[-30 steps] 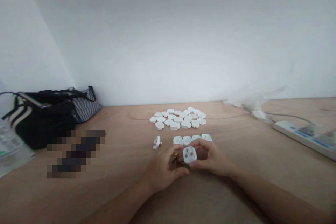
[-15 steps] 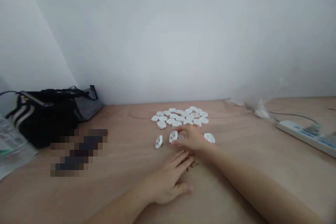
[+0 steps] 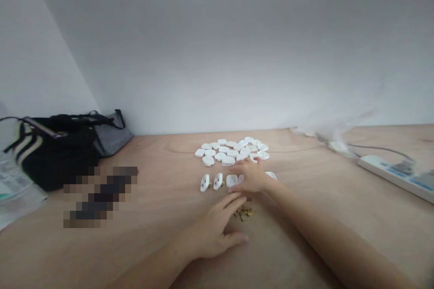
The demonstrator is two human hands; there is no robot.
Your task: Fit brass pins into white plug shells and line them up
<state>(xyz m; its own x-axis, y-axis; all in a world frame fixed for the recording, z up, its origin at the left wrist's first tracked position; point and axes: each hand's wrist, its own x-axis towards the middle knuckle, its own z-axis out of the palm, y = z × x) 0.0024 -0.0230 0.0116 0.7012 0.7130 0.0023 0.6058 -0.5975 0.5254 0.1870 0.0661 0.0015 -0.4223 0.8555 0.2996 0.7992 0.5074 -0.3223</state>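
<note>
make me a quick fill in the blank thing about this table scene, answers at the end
The power strip lies to the ____ of the right hand.
The bag with pale stripes is mostly ____ in colour.
The plug parts clustered near the wall are ____ in colour.
Missing words: right; black; white.

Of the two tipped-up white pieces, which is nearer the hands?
The right tilted piece, beside the flat-lying piece; the left tilted piece sits at the row's left end.
</note>
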